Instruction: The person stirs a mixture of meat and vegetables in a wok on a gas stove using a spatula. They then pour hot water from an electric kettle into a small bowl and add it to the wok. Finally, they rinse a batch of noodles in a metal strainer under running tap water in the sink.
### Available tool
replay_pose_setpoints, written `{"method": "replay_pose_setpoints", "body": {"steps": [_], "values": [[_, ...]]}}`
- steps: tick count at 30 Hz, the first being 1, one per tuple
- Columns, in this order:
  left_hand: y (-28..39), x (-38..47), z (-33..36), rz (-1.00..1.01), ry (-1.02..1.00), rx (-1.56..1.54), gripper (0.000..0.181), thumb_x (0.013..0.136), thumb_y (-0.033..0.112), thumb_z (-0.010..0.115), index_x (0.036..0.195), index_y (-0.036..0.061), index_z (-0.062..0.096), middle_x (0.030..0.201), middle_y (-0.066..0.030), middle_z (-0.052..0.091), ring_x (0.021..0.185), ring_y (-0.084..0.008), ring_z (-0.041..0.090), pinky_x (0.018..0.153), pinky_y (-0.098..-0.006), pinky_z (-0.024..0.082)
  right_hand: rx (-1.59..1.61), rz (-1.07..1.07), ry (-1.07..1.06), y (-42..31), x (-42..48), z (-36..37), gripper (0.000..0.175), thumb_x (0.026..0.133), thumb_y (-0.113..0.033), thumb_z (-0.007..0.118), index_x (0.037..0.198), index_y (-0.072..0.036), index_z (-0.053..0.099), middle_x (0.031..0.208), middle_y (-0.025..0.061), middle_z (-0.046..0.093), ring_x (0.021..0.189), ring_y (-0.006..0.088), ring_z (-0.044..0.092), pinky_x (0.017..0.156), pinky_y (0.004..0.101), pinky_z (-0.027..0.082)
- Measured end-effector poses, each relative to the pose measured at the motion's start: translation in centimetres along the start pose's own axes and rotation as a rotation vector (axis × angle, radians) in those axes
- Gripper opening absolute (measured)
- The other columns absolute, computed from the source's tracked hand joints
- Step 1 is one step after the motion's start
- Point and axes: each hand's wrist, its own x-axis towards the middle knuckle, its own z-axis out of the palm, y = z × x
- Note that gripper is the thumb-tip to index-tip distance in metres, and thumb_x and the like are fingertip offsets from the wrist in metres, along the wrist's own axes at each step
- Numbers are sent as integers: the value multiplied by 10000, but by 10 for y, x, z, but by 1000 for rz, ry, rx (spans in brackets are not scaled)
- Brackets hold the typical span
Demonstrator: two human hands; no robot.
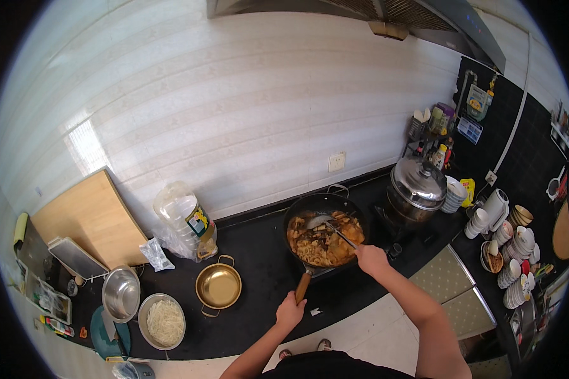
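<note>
My left hand (290,310) grips the wooden handle (303,285) of a black wok (291,208) on the stove. In my right hand (371,259) is the handle of a metal spatula (342,237), its head down in the food. The wok holds browned, saucy food (322,250) in pieces, with what look like noodles or strips near the front. To the left of the wok stand an empty golden two-handled pan (218,285) and a metal bowl of pale shredded food (165,322).
A lidded steamer pot (415,189) stands close on the right, with stacked bowls (454,194) beyond. At left are a steel bowl (121,293), a cleaver (109,326) on a round green board (97,338), a large oil bottle (201,227) and a leaning wooden board (92,213). A range hood (313,7) hangs above.
</note>
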Motion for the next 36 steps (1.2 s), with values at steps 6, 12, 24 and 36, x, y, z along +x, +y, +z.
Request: {"method": "replay_pose_setpoints", "body": {"steps": [6, 12, 24, 36], "values": [[7, -1, -4, -5, -8, -13, 409, 786, 274, 586, 1069, 4, 466, 928, -241, 585, 852, -392, 568, 723, -446, 461, -14, -17, 136, 7, -15, -28, 245, 847, -269, 479, 795, -48, 570, 684, 168, 595, 682, 341, 585, 585, 442, 465], [5, -1, -4, 12, 12, -18, 411, 778, 273, 597, 1049, -16, 489, 901, -251, 585, 846, -390, 567, 712, -431, 460, -134, -64, -12, 7, -48, -44, 231, 863, -248, 458, 815, -43, 552, 681, 157, 604, 645, 328, 598, 565, 424, 474], [-12, 16, -18, 71, 73, 86, 378, 772, 291, 595, 1010, 7, 524, 830, -223, 598, 797, -374, 576, 676, -434, 461, -156, -65, -63, 9, -54, -27, 232, 870, -237, 449, 826, -24, 529, 651, 155, 595, 618, 316, 602, 551, 411, 479], [3, 9, -18, 39, 20, 93, 401, 775, 282, 591, 1041, -6, 507, 848, -227, 600, 813, -373, 579, 685, -433, 466, -139, -10, 121, 34, -71, -83, 219, 826, -284, 508, 823, -86, 602, 684, 137, 606, 670, 320, 593, 581, 424, 464]]}}
